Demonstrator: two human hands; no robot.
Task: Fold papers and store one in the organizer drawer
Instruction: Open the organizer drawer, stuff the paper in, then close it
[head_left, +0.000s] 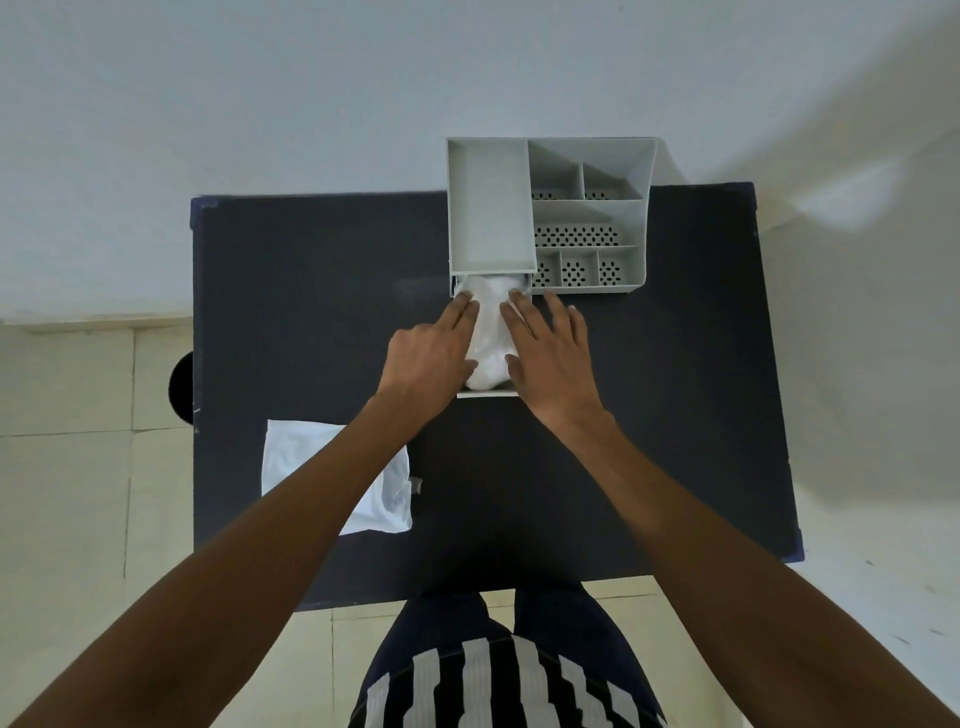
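Head view: your left hand (431, 353) and right hand (550, 353), fingers spread flat and gripping nothing, press one folded white paper (488, 332) into the single pulled-out drawer (488, 393) of the grey organizer (545, 213), while one second folded paper (322, 467) lies on the dark table (675, 415) near your left forearm.

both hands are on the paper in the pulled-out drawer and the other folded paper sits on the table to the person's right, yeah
Not quite: the other folded paper lies on the table to the person's left, not right, as the head view shows. The left hand and right hand are indeed on the paper in the pulled-out drawer.
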